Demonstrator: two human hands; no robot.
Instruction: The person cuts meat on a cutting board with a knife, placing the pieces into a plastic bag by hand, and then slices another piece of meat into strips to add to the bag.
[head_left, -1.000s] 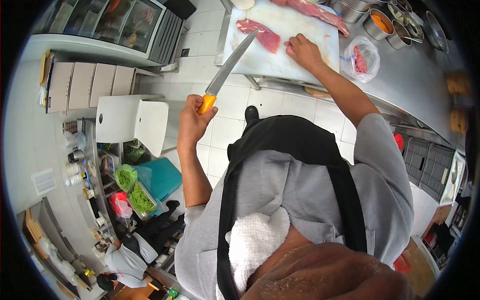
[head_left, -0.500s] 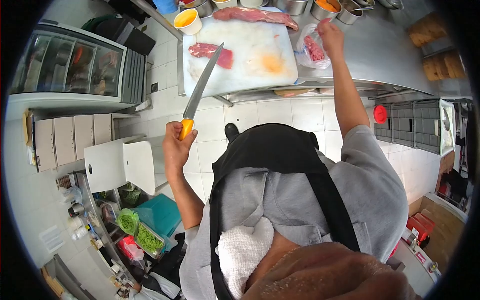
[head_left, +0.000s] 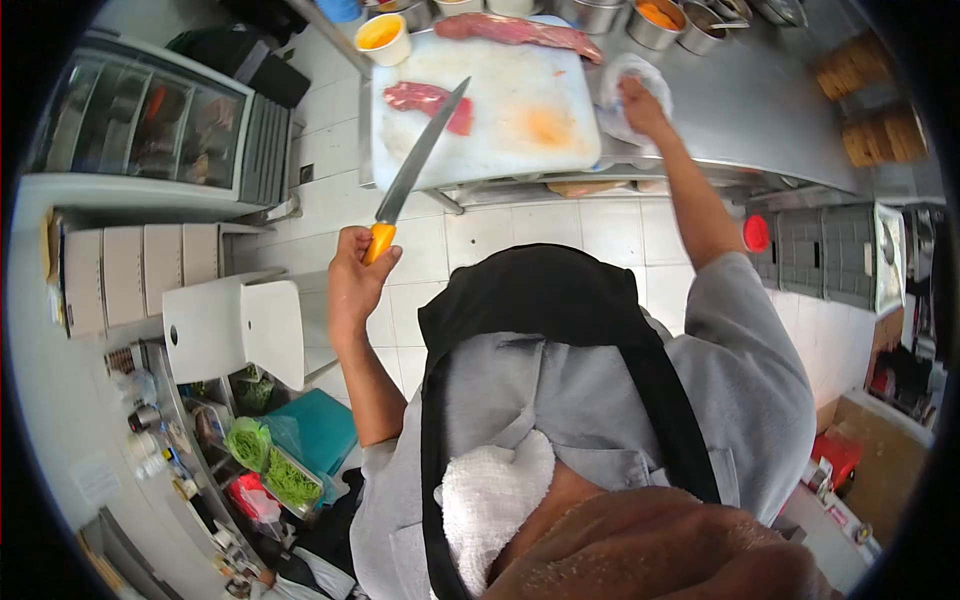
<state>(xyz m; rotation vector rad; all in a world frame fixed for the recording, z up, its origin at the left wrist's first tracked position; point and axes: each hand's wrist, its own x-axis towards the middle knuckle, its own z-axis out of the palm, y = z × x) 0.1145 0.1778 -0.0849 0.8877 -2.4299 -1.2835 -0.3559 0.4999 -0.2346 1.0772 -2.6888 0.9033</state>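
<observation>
My left hand [head_left: 357,278] is closed round the yellow handle of a long knife [head_left: 420,160]. Its blade points up and away, passing in front of the white cutting board [head_left: 490,85]. A short piece of raw meat [head_left: 415,97] lies on the board near the blade. Along the board's far edge stretches a longer strip of raw meat [head_left: 520,31]. Right of the board, my right hand [head_left: 645,108] is closed on a clear plastic bag [head_left: 655,78] at the counter. The meat pieces inside the bag are now hidden or blurred.
A white tub of orange sauce [head_left: 383,40] stands at the board's far left corner. Metal pots [head_left: 657,22] line the back of the steel counter [head_left: 760,110]. A white chair [head_left: 235,325] stands left, by trays of green vegetables [head_left: 290,482]. A grey crate [head_left: 830,255] is at right.
My right hand has come down and nearer onto the plastic bag, whose opening and meat no longer show clearly. The knife stays in my left hand, with little movement.
</observation>
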